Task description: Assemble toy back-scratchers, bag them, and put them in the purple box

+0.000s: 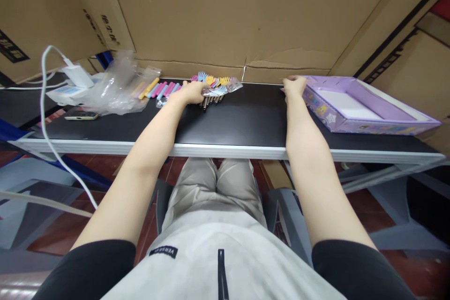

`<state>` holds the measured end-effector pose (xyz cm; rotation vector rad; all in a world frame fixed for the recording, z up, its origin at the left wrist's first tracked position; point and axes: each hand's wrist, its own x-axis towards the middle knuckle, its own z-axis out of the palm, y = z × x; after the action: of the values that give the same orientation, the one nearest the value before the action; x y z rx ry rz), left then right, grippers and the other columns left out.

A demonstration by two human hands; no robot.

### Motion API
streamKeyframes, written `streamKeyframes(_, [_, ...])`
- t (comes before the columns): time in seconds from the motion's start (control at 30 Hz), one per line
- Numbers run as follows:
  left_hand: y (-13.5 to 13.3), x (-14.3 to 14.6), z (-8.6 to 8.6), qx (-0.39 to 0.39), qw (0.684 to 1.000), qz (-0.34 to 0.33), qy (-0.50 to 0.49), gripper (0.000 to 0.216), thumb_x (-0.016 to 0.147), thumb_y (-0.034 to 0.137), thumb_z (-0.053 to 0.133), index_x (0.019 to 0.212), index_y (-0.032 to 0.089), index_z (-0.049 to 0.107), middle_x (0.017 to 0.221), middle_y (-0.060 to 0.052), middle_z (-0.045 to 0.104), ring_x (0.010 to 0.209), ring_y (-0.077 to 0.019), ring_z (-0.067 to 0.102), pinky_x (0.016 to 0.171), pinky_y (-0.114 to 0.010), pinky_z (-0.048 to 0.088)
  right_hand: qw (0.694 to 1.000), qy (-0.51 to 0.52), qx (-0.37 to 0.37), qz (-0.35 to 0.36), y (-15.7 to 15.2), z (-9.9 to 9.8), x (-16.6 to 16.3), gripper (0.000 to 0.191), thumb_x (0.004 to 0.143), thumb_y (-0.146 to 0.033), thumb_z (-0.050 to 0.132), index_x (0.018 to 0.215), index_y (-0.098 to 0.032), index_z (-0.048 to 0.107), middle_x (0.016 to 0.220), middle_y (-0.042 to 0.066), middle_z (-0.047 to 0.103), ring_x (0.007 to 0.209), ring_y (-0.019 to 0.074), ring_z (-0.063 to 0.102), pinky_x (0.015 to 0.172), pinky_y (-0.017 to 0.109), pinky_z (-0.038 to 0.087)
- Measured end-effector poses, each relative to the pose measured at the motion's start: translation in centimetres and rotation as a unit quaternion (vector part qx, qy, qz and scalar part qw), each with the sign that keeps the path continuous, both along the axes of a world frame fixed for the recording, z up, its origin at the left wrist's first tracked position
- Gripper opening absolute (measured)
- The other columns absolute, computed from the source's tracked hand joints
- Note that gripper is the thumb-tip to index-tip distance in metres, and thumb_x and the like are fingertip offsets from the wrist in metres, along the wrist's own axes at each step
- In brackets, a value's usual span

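Observation:
My left hand [195, 92] is closed at a clear plastic bag [232, 86], on top of a heap of small hand-shaped back scratchers [211, 82]. Their claw heads are pink, blue and yellow, and thin metal rods [213, 101] stick out towards me. To the left of that hand lies a row of pink, blue and yellow handles [168, 89]. At the far right, my right hand [294, 85] is closed around the left corner of an open purple cardboard box [369, 126], whose inside has a white floor. The fingertips of both hands are partly hidden.
Crumpled clear plastic bags [117, 86] lie on the left of the black table [242, 122]. Near them are a phone [81, 115] and a white charger [78, 75] with its cable [44, 103] hanging over the front edge. Cardboard sheets [225, 18] wall off the back.

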<state>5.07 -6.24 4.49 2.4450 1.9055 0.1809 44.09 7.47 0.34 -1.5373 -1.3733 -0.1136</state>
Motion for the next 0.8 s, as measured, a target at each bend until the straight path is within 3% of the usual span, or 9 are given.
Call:
streamKeyframes(0.1, [0.4, -0.2, -0.2, 0.002, 1.000, -0.016, -0.007, 0.083, 0.081, 0.018, 0.062, 0.161, 0.036, 0.066, 0.155, -0.008, 0.074, 0.152, -0.0388, 0.061, 0.133, -0.060, 0.036, 0.997, 0.059, -0.038, -0.028, -2.7, 1.8, -2.7, 0.025, 0.096, -0.019, 0.061, 0.105, -0.009, 0.082, 0.117, 0.018, 0.082, 0.124, 0.0331, 0.077, 0.108, 0.047, 0.061])
streamKeyframes(0.23, [1.1, -0.9, -0.7, 0.008, 0.999, -0.034, -0.020, 0.078, 0.074, 0.021, 0.067, 0.150, 0.039, 0.074, 0.144, -0.006, 0.079, 0.146, -0.0420, 0.064, 0.129, -0.065, 0.039, 0.997, 0.059, -0.058, 0.002, -5.1, 3.6, -5.3, 0.028, 0.101, -0.022, 0.059, 0.103, -0.007, 0.083, 0.112, 0.020, 0.084, 0.122, 0.0323, 0.078, 0.102, 0.041, 0.062])
streamKeyframes(0.43, [0.7, -0.9, 0.0, -0.006, 0.999, -0.053, -0.001, 0.080, 0.077, 0.027, 0.067, 0.157, 0.036, 0.067, 0.157, -0.009, 0.073, 0.146, -0.0412, 0.063, 0.128, -0.067, 0.041, 0.985, 0.107, -0.092, 0.097, -6.1, 4.4, -7.8, 0.043, 0.085, 0.000, 0.055, 0.118, -0.007, 0.081, 0.126, 0.016, 0.082, 0.120, 0.0241, 0.078, 0.107, 0.041, 0.061])
streamKeyframes(0.57, [0.2, -0.1, 0.4, -0.019, 0.998, -0.055, -0.009, 0.081, 0.083, 0.028, 0.067, 0.164, 0.031, 0.061, 0.166, -0.014, 0.064, 0.154, -0.0415, 0.056, 0.131, -0.066, 0.037, 0.982, 0.095, -0.110, 0.123, -6.9, 4.9, -9.4, 0.048, 0.085, 0.002, 0.058, 0.126, -0.010, 0.078, 0.131, 0.015, 0.079, 0.121, 0.0217, 0.075, 0.109, 0.038, 0.059])
streamKeyframes(0.7, [0.7, 0.9, -0.3, 0.032, 0.993, -0.097, -0.052, 0.070, 0.094, 0.038, 0.067, 0.164, 0.034, 0.061, 0.166, -0.011, 0.063, 0.157, -0.0409, 0.051, 0.133, -0.063, 0.033, 0.980, 0.089, -0.112, 0.137, -7.6, 5.3, -10.6, 0.026, 0.091, -0.004, 0.065, 0.112, -0.014, 0.077, 0.113, 0.011, 0.080, 0.113, 0.0223, 0.075, 0.107, 0.037, 0.060])
streamKeyframes(0.8, [1.1, 1.8, -1.1, 0.066, 0.985, -0.142, -0.076, 0.070, 0.097, 0.043, 0.067, 0.165, 0.030, 0.058, 0.166, -0.014, 0.061, 0.157, -0.0413, 0.050, 0.131, -0.060, 0.036, 0.978, 0.086, -0.101, 0.161, -8.0, 5.5, -11.1, 0.007, 0.093, -0.012, 0.072, 0.098, -0.017, 0.073, 0.101, 0.010, 0.077, 0.112, 0.0258, 0.074, 0.104, 0.040, 0.062])
